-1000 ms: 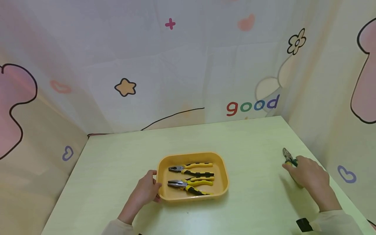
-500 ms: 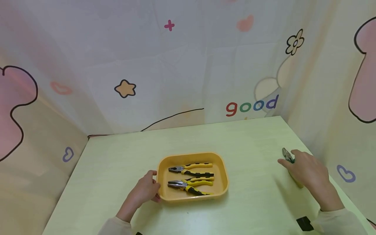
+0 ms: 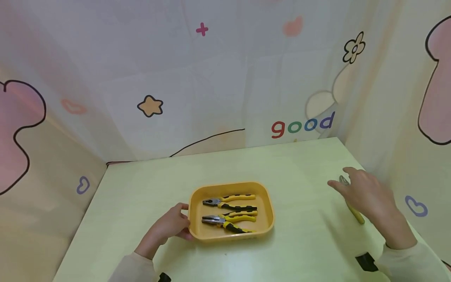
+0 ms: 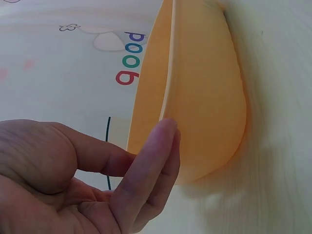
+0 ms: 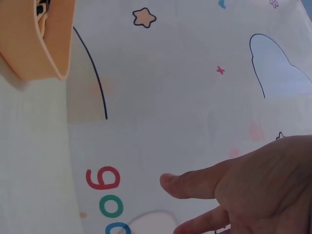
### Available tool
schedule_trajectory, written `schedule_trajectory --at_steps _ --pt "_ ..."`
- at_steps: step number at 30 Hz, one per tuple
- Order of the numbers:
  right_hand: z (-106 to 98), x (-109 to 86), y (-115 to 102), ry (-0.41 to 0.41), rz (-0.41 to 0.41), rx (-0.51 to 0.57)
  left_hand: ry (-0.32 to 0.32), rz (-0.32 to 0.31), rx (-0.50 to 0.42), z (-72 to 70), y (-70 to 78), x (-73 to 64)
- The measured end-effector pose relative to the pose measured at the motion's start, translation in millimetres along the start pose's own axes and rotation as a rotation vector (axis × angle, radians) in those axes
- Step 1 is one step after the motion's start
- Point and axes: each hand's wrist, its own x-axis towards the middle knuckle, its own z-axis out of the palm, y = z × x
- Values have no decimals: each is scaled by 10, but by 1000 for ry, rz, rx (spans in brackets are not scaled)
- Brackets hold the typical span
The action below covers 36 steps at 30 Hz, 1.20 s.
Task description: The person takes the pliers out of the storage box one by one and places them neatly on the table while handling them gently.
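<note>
Right hand (image 3: pixel 368 194), fingers spread over pliers (image 3: pixel 356 215) on the right desk (image 3: pixel 296 168), seems at set-down, calling for lifting clear; left hand (image 3: pixel 172 223) grips tray (image 3: pixel 232 237).

My head feed shows soft, even light, with a pale sheen on the table (image 3: pixel 289 254) toward six o'clock. The right hand (image 3: pixel 368 197) throws a fuzzy shadow toward seven o'clock. In my left wrist feed, the tray's (image 4: pixel 209 87) soft shadow spreads toward five o'clock; my right wrist feed looks greyish, low in contrast.
</note>
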Motion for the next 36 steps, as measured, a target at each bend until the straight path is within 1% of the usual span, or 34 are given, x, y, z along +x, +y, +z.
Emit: schedule_trajectory --at_steps 3,7,14,22,32,36 --pt "-50 11 -92 13 -22 8 -13 -7 -10 -15 4 11" --pt "-106 12 -220 28 -43 27 -10 -16 -5 -18 10 21" --pt "-176 19 -454 17 -63 39 -2 -21 -10 -16 2 21" --pt "-117 -2 -660 30 -114 60 14 -11 -24 -2 -23 24" --pt "-44 -18 -906 35 -179 64 25 -47 2 5 -1 16" --pt "-3 -20 -1015 30 -191 42 21 -52 12 -4 -4 13"
